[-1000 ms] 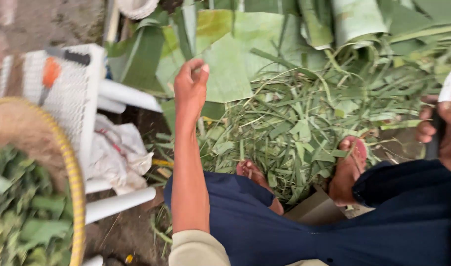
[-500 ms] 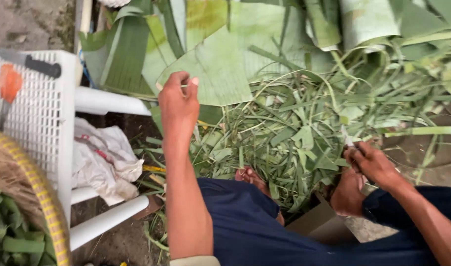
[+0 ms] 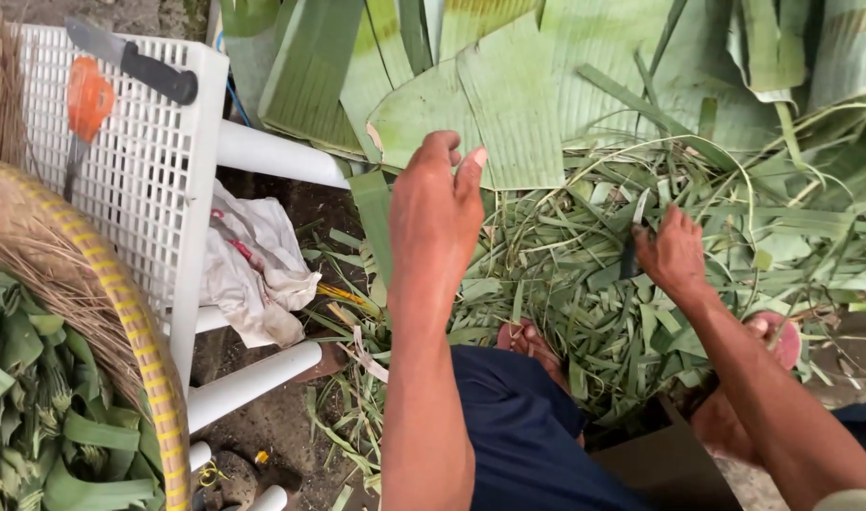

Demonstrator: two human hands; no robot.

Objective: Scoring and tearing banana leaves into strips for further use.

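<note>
The left hand (image 3: 438, 203), fingers loosely open and holding nothing, reaches toward the cut banana leaf piece (image 3: 509, 104) at the far side, while the right hand (image 3: 674, 255) grips a knife (image 3: 632, 251) over the leaf trimmings (image 3: 565, 284); best pinch the leaf's near edge gently to avoid tearing

packages: none | labels: none | signs: none | screens: none in view

white chair (image 3: 140, 170), woven basket (image 3: 121, 312) — crumpled cloth (image 3: 253, 265)
</note>
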